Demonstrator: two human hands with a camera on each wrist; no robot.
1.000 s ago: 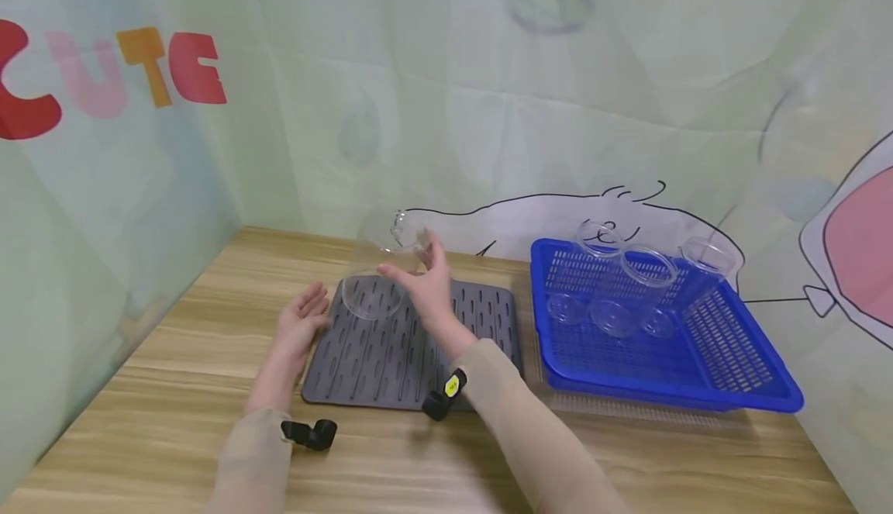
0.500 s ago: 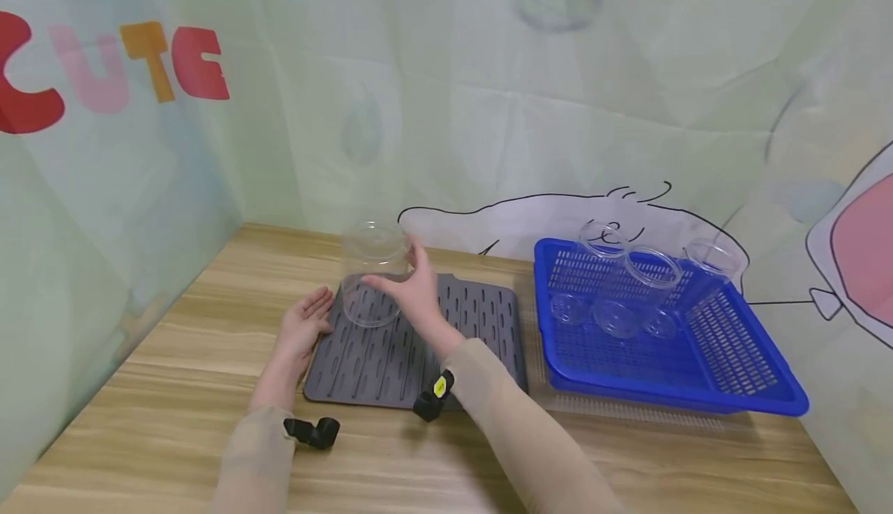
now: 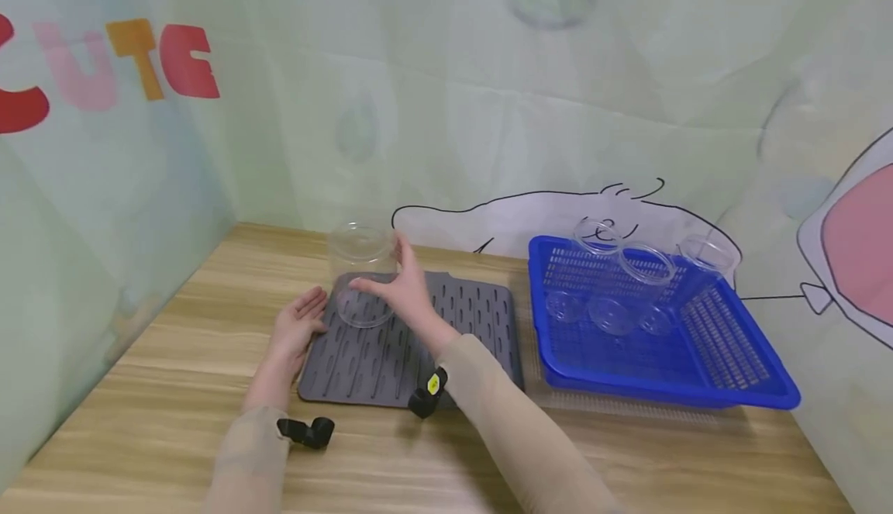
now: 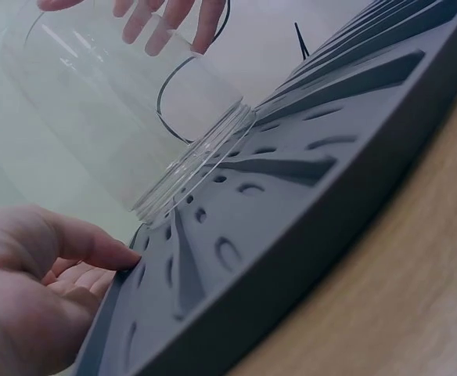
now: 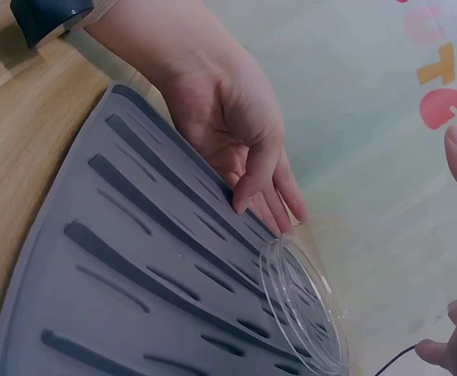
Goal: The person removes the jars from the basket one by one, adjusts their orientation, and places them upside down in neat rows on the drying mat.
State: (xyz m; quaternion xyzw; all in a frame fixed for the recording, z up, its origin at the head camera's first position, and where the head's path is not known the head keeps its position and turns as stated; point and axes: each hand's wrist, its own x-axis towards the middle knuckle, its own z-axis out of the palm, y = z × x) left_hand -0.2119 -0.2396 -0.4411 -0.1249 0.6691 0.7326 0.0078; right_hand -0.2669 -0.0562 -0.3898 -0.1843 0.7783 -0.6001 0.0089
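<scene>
A clear jar [image 3: 359, 254] stands upside down near the back left of the grey drying mat [image 3: 425, 359]. Its ringed rim meets the mat's surface in the left wrist view, where the jar's clear wall [image 4: 95, 117] leans across the picture. My right hand [image 3: 413, 289] holds the jar from its right side, thumb in front and fingers behind. At the mat's left edge my left hand [image 3: 296, 326] rests with fingers extended and holds nothing. The thumb of that left hand [image 4: 25, 274] lies against the mat edge, close to the jar's rim.
A blue plastic basket [image 3: 670, 387] stands on the right of the wooden table [image 3: 377, 452]. Inside it are three clear jars [image 3: 646, 263], their tops rising above its back rim. A printed cloth [image 3: 446, 134] hangs close behind the table and along its left side.
My right hand has brought the jar from a tilted pose to standing on the mat, then slightly left. The left hand has stayed beside the mat.
</scene>
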